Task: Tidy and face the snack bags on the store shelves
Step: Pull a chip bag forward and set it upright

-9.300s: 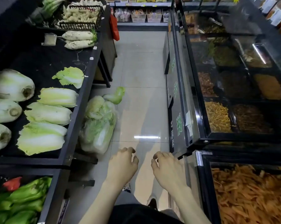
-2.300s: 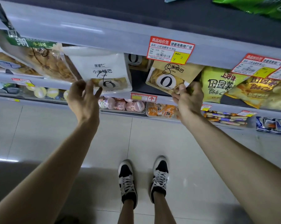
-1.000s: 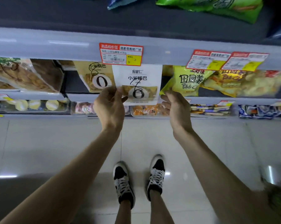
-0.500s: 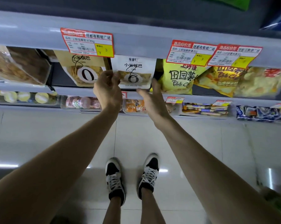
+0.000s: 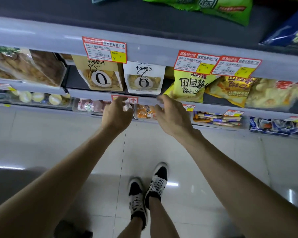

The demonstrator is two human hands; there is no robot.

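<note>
Both the left hand and right hand hover empty, fingers loosely spread, below the upright white snack bag on the shelf, likely light, crinkly, best pinched by its edges.

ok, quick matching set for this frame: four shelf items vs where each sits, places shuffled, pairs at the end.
Items:
1. white pouch
2. tan pouch
3. yellow chip bag
4. green bag

Places:
A. top shelf
B. just left of the white pouch
C. above the gap between the left hand and right hand
D. just right of the white pouch

Pairs: 1-C, 2-B, 3-D, 4-A
</note>
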